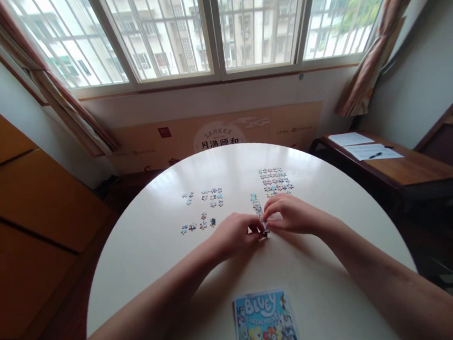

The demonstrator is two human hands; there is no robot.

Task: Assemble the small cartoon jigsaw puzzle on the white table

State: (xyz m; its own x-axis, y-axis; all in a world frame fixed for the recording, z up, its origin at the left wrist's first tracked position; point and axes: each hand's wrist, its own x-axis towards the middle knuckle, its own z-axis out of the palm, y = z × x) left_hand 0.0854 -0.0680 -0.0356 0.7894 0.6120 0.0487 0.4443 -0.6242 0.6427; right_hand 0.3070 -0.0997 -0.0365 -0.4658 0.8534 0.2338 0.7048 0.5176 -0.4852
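The strip of jigsaw pieces [257, 205] stretches lengthwise away from the fingertips, its near end between both hands, about equally close. The left hand [236, 230] curls its fingers there; the right hand [291, 213] bends thumb and forefinger beside it. Whether either pinches, I cannot tell.

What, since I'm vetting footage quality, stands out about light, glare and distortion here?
Head view: window panes washed out, pale glare across the far side of the table; head view: left hand and right hand cast soft shadows; head view: wide-angle stretch seems to tilt the cabinet.
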